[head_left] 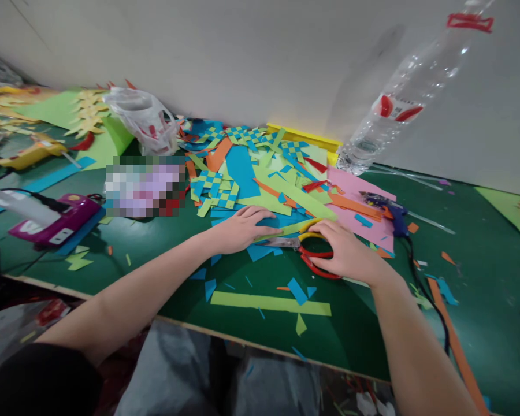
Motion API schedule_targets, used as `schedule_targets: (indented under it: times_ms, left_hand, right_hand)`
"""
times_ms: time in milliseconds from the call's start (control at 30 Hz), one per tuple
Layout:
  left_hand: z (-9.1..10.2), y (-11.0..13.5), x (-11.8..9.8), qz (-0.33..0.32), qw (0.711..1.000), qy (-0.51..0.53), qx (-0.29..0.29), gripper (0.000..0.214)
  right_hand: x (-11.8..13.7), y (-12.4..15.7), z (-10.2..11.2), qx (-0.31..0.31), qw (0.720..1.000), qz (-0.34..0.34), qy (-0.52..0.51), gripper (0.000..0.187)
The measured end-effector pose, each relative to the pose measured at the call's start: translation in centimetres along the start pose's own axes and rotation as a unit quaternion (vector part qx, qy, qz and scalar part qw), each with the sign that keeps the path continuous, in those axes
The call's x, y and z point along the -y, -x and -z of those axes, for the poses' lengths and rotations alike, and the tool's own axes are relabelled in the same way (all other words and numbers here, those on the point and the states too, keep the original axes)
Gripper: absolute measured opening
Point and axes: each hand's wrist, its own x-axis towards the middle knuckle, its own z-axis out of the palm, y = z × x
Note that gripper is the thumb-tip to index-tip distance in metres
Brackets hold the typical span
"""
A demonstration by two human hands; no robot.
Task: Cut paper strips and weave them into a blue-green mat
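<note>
My right hand is closed around the handles of a pair of scissors, one loop yellow and one red, with the blades pointing left. My left hand holds a light green paper strip just above the blades, its fingertips partly hiding the strip's left end. Blue paper lies beneath both hands. Nearer me, another light green strip and small blue scraps rest on the green tabletop. Behind the hands is a heap of paper pieces with woven blue-and-green checkered mats.
A large clear plastic bottle leans at the back right. A blue glue gun with a black cord lies by pink paper. Leftward are a purple power strip, a yellow glue gun and a white plastic bag.
</note>
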Motion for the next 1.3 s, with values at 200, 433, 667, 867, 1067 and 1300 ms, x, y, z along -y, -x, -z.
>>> schedule_targets:
  times_ms: [200,433,667,867,1067,1300]
  left_hand:
    - [0.22,-0.02,0.14,-0.009,1.0,-0.004,-0.004,0.049]
    - [0.58,0.2,0.76,-0.014,1.0,-0.016,-0.01,0.039]
    - [0.58,0.18,0.57,-0.015,0.999,-0.025,-0.018,0.038]
    - [0.23,-0.1,0.26,-0.017,1.0,-0.013,-0.023,0.04]
    - [-0.04,-0.34,0.12,-0.017,0.998,0.021,-0.049,0.03]
    - [0.14,-0.31,0.47,-0.03,0.997,0.039,-0.054,0.027]
  right_hand:
    - [-0.17,0.08,-0.02,0.01,1.0,-0.004,0.003,0.04]
    - [-0.09,0.12,0.04,0.008,1.0,-0.006,-0.003,0.039]
    - [-0.25,0.1,0.09,0.007,1.0,-0.008,0.005,0.039]
    - [-0.22,0.13,0.32,-0.001,1.0,-0.003,0.003,0.038]
    - [-0.12,0.22,0.51,-0.002,1.0,-0.008,0.008,0.038]
    - [-0.27,0.15,0.38,0.004,1.0,-0.005,0.006,0.039]
